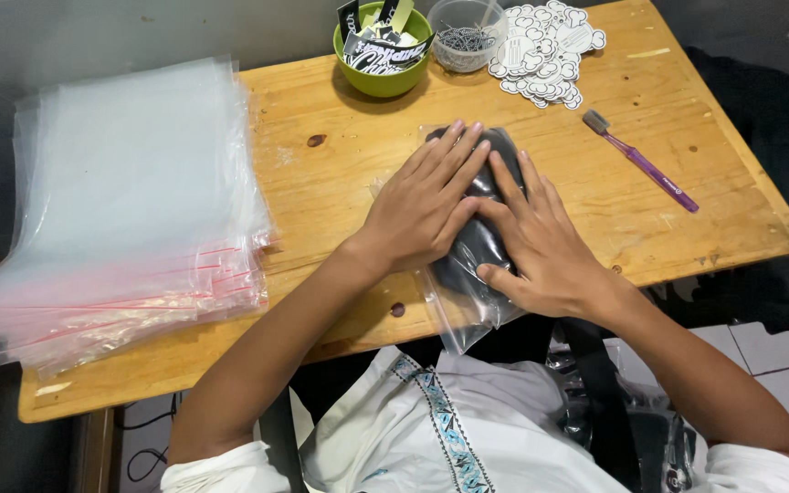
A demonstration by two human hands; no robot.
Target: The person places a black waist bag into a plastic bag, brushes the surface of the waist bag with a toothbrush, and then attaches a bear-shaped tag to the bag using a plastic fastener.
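Note:
A clear plastic bag (468, 319) with a dark folded item (472, 251) inside lies on the wooden table (340, 164), its near end hanging over the front edge. My left hand (422, 205) lies flat on the bag's upper left part, fingers spread toward the far end. My right hand (541, 242) presses flat on the bag's right side, thumb across the dark item. Both palms rest on the bag, neither closes around it.
A thick stack of clear zip bags with red seal lines (120, 201) covers the table's left end. At the back stand a green bowl of stickers (383, 46), a clear cup of small metal pieces (468, 36) and a pile of white stickers (545, 46). A purple toothbrush (641, 160) lies to the right.

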